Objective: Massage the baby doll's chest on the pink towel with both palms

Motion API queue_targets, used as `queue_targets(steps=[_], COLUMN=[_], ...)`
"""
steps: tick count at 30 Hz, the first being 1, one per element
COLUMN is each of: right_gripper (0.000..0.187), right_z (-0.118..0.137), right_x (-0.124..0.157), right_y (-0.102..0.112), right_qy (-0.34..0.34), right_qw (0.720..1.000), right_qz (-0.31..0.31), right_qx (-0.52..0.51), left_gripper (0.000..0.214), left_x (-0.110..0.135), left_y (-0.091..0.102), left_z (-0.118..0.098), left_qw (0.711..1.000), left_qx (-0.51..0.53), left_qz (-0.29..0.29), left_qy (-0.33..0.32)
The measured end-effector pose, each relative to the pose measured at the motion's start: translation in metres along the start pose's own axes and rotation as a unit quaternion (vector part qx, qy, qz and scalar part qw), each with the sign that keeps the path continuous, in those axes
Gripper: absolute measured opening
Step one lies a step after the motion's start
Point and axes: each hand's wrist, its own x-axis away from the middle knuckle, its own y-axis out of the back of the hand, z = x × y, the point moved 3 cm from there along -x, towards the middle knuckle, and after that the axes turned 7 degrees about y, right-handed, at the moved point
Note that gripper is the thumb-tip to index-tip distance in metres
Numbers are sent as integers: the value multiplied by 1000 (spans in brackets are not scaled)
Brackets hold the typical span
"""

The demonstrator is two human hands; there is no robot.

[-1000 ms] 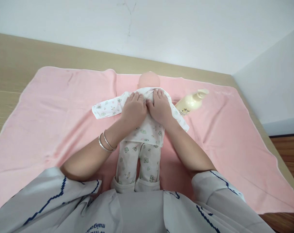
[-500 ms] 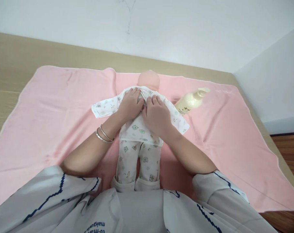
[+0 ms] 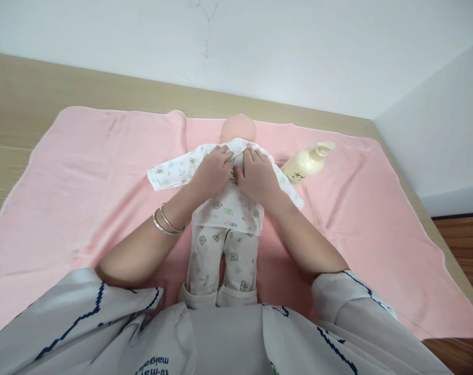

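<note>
Our left hand [image 3: 212,174] and right hand [image 3: 259,178] lie open and flat, touching, on the white animal-print cotton shirt [image 3: 229,209] of a peach plastic doll [image 3: 238,127].

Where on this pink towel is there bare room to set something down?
Bare: the pink towel left of the doll, beyond its sleeve, and right of the bottle toward the near corner. Crowded: the doll's chest, under left hand and right hand.

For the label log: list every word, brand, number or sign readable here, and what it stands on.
"maiga", cut off, dark print on the grey blue-trimmed garment at the bottom edge.
Dark mark on the cream plastic pump bottle: too blurred to read.
White printed doll suit: pictures only, no words.
</note>
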Motion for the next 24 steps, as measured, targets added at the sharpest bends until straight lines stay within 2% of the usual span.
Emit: queue_targets(steps=[5, 10, 13, 18, 21, 24], right_gripper=[64, 58, 55, 59, 64, 66], right_z=[29, 42, 31, -5, -15, -15], right_x=[18, 26, 17, -9, -16, -15], right_y=[5, -1, -1, -3, -8, -13], right_qy=[36, 22, 13, -23, -19, -17], right_qw=[999, 999, 1000, 996, 996, 997], right_qz=[8, -15, -13, -12, -17, -25], right_qx=[38, 42, -3, -83, -81, -66], left_gripper=[38, 45, 49, 54, 55, 55], left_x=[-13, -8, -5, -2, -2, -2], left_y=[-2, -15, -19, -20, -20, -20], left_z=[15, 14, 12, 12, 12, 11], left_qw=[1000, 998, 996, 993, 993, 993], left_qx=[-3, -33, -44, -70, -75, -74], left_qz=[-7, -56, -57, -66, -65, -68], left_qy=[-7, 27, 49, 63, 67, 67])
